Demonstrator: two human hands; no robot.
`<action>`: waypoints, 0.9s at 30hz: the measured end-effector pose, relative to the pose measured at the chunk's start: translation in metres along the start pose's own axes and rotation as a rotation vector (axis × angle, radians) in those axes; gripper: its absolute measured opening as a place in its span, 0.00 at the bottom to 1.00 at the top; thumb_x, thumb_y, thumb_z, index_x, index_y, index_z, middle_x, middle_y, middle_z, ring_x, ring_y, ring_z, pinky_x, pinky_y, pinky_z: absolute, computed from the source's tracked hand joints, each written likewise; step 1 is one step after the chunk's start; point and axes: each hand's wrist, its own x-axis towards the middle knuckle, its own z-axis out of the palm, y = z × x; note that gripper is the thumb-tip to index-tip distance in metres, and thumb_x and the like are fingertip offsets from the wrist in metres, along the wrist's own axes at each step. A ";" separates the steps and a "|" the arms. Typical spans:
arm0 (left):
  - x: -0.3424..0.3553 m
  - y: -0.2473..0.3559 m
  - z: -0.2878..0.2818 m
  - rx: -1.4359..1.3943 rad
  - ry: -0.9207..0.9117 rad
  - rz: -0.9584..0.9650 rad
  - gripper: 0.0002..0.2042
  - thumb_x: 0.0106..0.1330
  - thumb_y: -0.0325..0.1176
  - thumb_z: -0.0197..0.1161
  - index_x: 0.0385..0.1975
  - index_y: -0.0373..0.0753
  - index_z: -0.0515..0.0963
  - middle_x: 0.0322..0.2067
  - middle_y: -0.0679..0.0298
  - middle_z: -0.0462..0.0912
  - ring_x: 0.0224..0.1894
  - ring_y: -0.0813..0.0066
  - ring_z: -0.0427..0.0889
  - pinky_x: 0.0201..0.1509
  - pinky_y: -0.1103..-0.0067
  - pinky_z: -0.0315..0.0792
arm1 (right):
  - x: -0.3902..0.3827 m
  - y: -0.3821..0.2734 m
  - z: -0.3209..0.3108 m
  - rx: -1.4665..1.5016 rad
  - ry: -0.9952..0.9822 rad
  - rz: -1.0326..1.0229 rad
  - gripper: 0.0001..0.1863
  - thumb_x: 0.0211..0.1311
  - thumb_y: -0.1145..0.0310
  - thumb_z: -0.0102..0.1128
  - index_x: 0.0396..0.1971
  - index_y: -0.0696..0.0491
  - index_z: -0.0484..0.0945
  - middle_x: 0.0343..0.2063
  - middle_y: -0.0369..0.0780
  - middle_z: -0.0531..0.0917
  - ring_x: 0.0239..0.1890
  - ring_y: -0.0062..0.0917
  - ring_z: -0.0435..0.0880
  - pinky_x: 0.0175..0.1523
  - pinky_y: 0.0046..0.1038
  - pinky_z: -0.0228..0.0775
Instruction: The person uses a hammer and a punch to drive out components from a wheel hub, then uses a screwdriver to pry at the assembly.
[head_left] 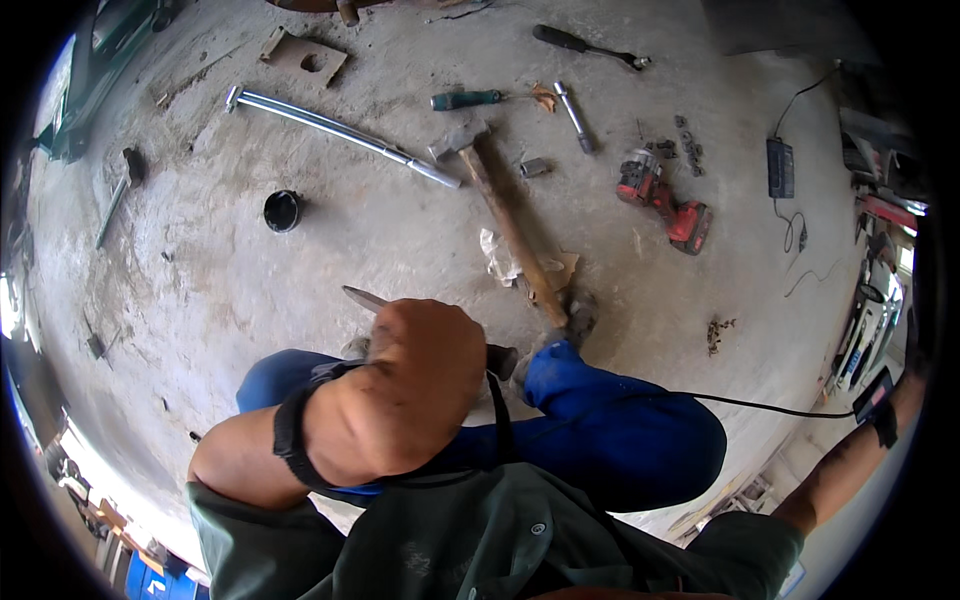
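Grey metal tool [365, 298] projects over the floor [345, 235] from my curled left hand [425, 345], the right hand's [912, 380] grip I cannot tell; holding appears underway, the next move calling for steadiness.

Grey concrete floor [350, 245] under a hammer [508, 217], red power tool [663, 200], screwdriver [466, 100], ratchet [592, 49], chromed bar [342, 132]

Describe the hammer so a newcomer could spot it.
On the concrete floor, look ahead and right of the left hand. The hammer slants there, handle end beside a shoe. Unlike the screwdriver and red power tool nearby, its long handle is wooden.
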 end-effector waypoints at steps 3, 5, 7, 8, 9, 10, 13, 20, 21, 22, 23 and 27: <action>0.005 0.002 -0.032 0.001 -0.074 0.060 0.05 0.54 0.29 0.58 0.28 0.37 0.77 0.23 0.61 0.75 0.26 0.65 0.76 0.30 0.68 0.72 | 0.028 0.011 0.038 -0.602 -0.078 -0.002 0.22 0.67 0.55 0.57 0.52 0.56 0.73 0.37 0.38 0.81 0.29 0.20 0.78 0.31 0.22 0.71; 0.010 -0.009 -0.017 -0.052 0.032 0.172 0.06 0.55 0.29 0.57 0.30 0.36 0.76 0.25 0.59 0.73 0.28 0.63 0.74 0.32 0.67 0.71 | 0.019 0.026 0.104 -0.931 -0.274 0.006 0.22 0.68 0.56 0.55 0.55 0.53 0.74 0.40 0.35 0.81 0.34 0.18 0.78 0.35 0.21 0.71; 0.016 -0.009 -0.017 -0.052 -0.012 0.059 0.07 0.57 0.29 0.55 0.32 0.35 0.76 0.28 0.58 0.73 0.30 0.62 0.74 0.35 0.67 0.72 | 0.017 0.103 0.237 -0.924 -0.664 -0.148 0.23 0.68 0.50 0.53 0.51 0.54 0.77 0.33 0.36 0.80 0.28 0.19 0.79 0.31 0.22 0.71; 0.020 -0.008 -0.022 -0.070 -0.063 0.082 0.07 0.59 0.29 0.54 0.33 0.35 0.75 0.29 0.57 0.73 0.32 0.62 0.75 0.36 0.67 0.72 | 0.026 0.161 0.247 -0.599 -0.896 -0.210 0.22 0.67 0.52 0.56 0.52 0.53 0.76 0.32 0.36 0.81 0.27 0.19 0.79 0.32 0.23 0.72; 0.025 -0.008 -0.027 -0.087 -0.130 0.036 0.07 0.60 0.30 0.54 0.34 0.34 0.75 0.31 0.57 0.74 0.33 0.61 0.75 0.37 0.67 0.73 | 0.000 0.180 0.308 -0.691 -0.971 -0.085 0.23 0.67 0.52 0.58 0.53 0.54 0.75 0.33 0.38 0.82 0.29 0.21 0.81 0.33 0.25 0.74; 0.028 -0.010 -0.035 -0.123 -0.206 0.001 0.08 0.61 0.30 0.54 0.35 0.34 0.75 0.32 0.56 0.74 0.34 0.61 0.76 0.39 0.67 0.73 | -0.029 0.194 0.360 -0.811 -1.031 0.042 0.24 0.66 0.52 0.59 0.53 0.54 0.74 0.34 0.40 0.83 0.31 0.23 0.83 0.33 0.28 0.77; 0.010 -0.023 0.056 0.161 1.099 0.059 0.08 0.62 0.31 0.56 0.37 0.36 0.77 0.35 0.57 0.76 0.36 0.59 0.77 0.42 0.67 0.73 | -0.076 0.275 0.467 -0.833 -0.959 0.162 0.25 0.65 0.47 0.57 0.50 0.53 0.78 0.37 0.45 0.85 0.35 0.31 0.86 0.40 0.33 0.79; -0.032 -0.039 0.042 0.101 0.841 0.024 0.04 0.55 0.28 0.55 0.29 0.39 0.76 0.22 0.62 0.73 0.25 0.63 0.74 0.27 0.67 0.67 | -0.108 0.322 0.544 -1.010 -0.643 0.164 0.32 0.55 0.45 0.63 0.53 0.53 0.78 0.54 0.48 0.81 0.58 0.43 0.79 0.61 0.36 0.71; -0.036 -0.040 0.042 0.124 0.815 0.041 0.04 0.54 0.28 0.55 0.29 0.39 0.75 0.21 0.62 0.72 0.24 0.63 0.74 0.26 0.68 0.66 | -0.104 0.321 0.544 -1.019 -0.668 0.203 0.32 0.54 0.45 0.63 0.52 0.53 0.78 0.55 0.48 0.80 0.58 0.43 0.78 0.61 0.36 0.70; -0.039 -0.043 0.040 0.136 0.796 0.078 0.04 0.55 0.28 0.54 0.29 0.38 0.75 0.21 0.62 0.72 0.24 0.64 0.74 0.26 0.69 0.66 | -0.091 0.341 0.540 -0.958 -0.690 0.173 0.31 0.51 0.47 0.64 0.51 0.53 0.79 0.55 0.48 0.79 0.59 0.43 0.77 0.62 0.36 0.70; -0.040 -0.043 0.037 0.158 0.763 0.098 0.05 0.55 0.29 0.54 0.28 0.38 0.74 0.21 0.62 0.71 0.23 0.65 0.74 0.25 0.69 0.67 | -0.092 0.341 0.532 -0.854 -0.613 0.142 0.28 0.51 0.51 0.62 0.49 0.54 0.80 0.53 0.49 0.81 0.58 0.44 0.78 0.61 0.35 0.70; -0.039 -0.040 0.033 0.176 0.602 0.155 0.06 0.57 0.32 0.52 0.28 0.37 0.72 0.20 0.62 0.70 0.23 0.69 0.73 0.25 0.72 0.68 | -0.085 0.325 0.475 -0.662 -0.595 -0.008 0.23 0.55 0.58 0.56 0.50 0.52 0.74 0.41 0.49 0.84 0.48 0.44 0.82 0.54 0.38 0.72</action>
